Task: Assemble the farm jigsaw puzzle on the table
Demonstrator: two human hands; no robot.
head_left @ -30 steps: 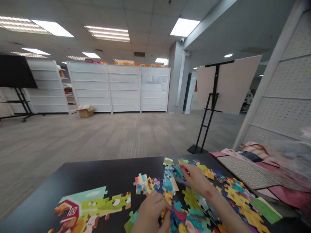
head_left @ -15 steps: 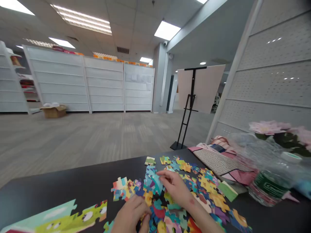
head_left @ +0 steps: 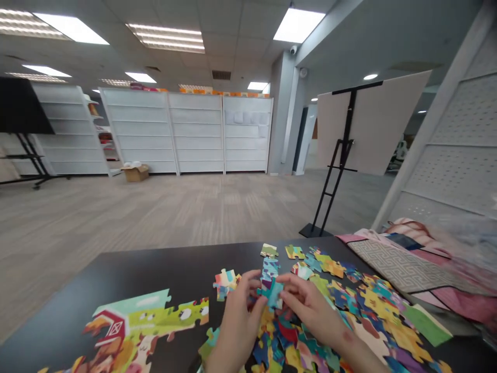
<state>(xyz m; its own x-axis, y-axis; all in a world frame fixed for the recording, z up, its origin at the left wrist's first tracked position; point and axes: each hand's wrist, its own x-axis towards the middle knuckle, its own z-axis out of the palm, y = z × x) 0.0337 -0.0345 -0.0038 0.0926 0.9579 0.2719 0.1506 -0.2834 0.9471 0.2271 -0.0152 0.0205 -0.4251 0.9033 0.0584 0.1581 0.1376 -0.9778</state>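
Observation:
A teal puzzle piece with a purple patch (head_left: 275, 293) is between my two hands, above the heap. My right hand (head_left: 310, 305) pinches its right side with thumb and index finger. My left hand (head_left: 238, 318) has thumb and fingertips closed in at the piece's left edge. Just beyond lies a blue patterned puzzle piece (head_left: 271, 267). Loose jigsaw pieces (head_left: 388, 308) spread thickly under and to the right of my hands. At the left lies a joined section of puzzle (head_left: 151, 316) with a red barn, a cow and a green creature with eyes.
The black table (head_left: 128, 274) has its far edge just past the pieces. A pink and grey patterned cloth (head_left: 392, 264) and a green card (head_left: 429, 324) lie at the right. Beyond stand a black easel (head_left: 336, 181) with a board and white shelving (head_left: 198, 134).
My left hand has moved up from the heap to the teal piece, meeting my right hand there. The view has swung left, showing more of the joined section.

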